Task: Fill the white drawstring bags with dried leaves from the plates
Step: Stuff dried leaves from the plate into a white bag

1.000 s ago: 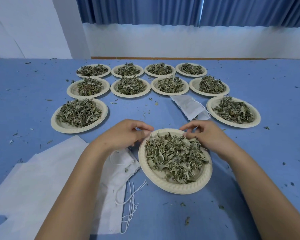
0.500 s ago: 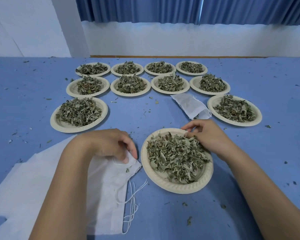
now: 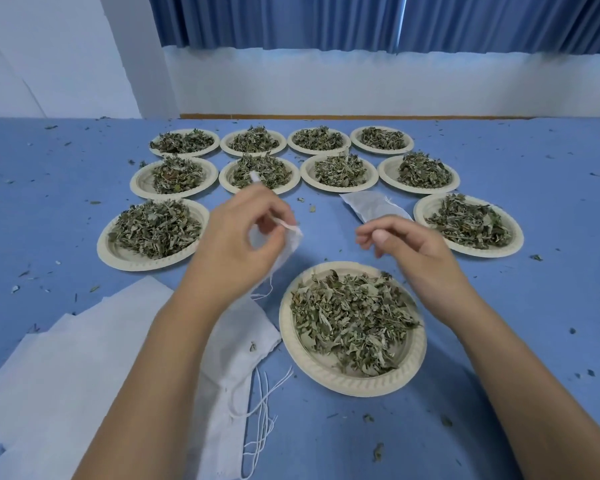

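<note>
My left hand (image 3: pixel 238 244) pinches a white drawstring bag (image 3: pixel 290 242) by its top edge, raised off the blue worktop (image 3: pixel 499 375) just beyond the nearest plate (image 3: pixel 326 375) of dried leaves (image 3: pixel 350 317). My right hand (image 3: pixel 409 251) hovers beside it, loosely curled and empty. More bags (image 3: pixel 229 358) lie under my left forearm.

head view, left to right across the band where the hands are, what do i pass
left plate of leaves → left hand, pinching a white drawstring bag → right hand → right plate of leaves
</note>
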Motion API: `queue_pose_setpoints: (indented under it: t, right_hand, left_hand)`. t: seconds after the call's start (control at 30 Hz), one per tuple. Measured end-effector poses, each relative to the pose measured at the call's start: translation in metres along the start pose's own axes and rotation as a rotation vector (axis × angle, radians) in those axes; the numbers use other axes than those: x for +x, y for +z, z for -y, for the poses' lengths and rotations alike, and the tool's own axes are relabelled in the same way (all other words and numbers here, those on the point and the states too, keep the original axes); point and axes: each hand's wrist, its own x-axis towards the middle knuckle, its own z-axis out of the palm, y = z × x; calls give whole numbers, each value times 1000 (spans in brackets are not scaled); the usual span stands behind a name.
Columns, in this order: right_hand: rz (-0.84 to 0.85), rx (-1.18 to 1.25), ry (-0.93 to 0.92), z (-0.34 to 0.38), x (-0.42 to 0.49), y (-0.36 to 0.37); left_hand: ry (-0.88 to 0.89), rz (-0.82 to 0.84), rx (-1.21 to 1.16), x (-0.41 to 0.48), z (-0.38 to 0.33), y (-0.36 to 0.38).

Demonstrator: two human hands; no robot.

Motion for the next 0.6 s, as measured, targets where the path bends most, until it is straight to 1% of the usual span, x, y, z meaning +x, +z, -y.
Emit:
queue_pose_setpoints:
  t: [0.07, 0.1, 0.17, 0.23, 0.33, 0.5, 0.6]
  right_hand:
    - [139, 100, 44, 0, -2, 8]
    - [183, 144, 62, 0, -3, 11]
    - [213, 222, 70, 2, -1, 14]
    - [192, 277, 80, 3, -2, 14]
    - [141, 279, 119, 3, -4, 13]
    - [42, 330, 154, 4, -5, 13]
    - [19, 417, 198, 4, -5, 14]
  left_hand:
    - [172, 76, 40, -2, -10, 14]
    - [220, 125, 36, -3, -15, 21]
    - [261, 191, 18, -6, -22, 31]
    - [239, 195, -31, -7, -24, 36]
    - [202, 142, -101, -8, -22, 38]
    - [158, 80, -164, -10, -21, 45]
    - [116, 89, -168, -12, -23, 46]
